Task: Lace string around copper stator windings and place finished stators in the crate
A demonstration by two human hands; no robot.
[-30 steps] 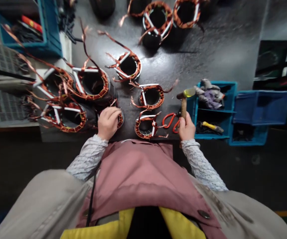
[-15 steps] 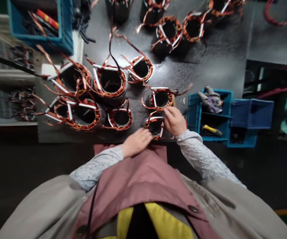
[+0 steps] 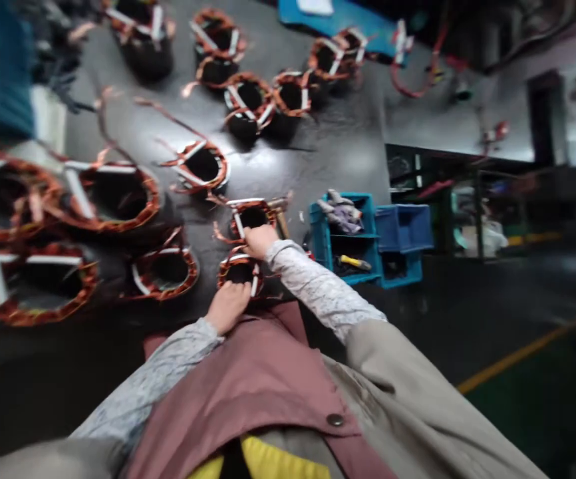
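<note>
Two small motor stators with copper windings and white sleeves stand near the table's front edge. My left hand (image 3: 229, 306) lies at the front of the nearer stator (image 3: 241, 269), its fingers curled over the rim. Just behind that stator's opening, my right hand (image 3: 261, 241) is closed, fingertips together at a copper lead that rises from the winding. The farther stator (image 3: 253, 214) stands directly behind this hand. A hammer (image 3: 281, 216) lies beside it, partly hidden by the stator and hand.
Larger stators (image 3: 113, 193) crowd the left side, with another small stator (image 3: 165, 273) closer in. Several more stators (image 3: 248, 100) stand farther back. Blue bins (image 3: 320, 233) at the right hold a grey glove (image 3: 342, 216) and a yellow-handled tool (image 3: 355, 263).
The view has swung to the right, so the table's contents appear farther left. My left hand has come up onto the nearer stator's rim. My right hand stays between the two stators.
</note>
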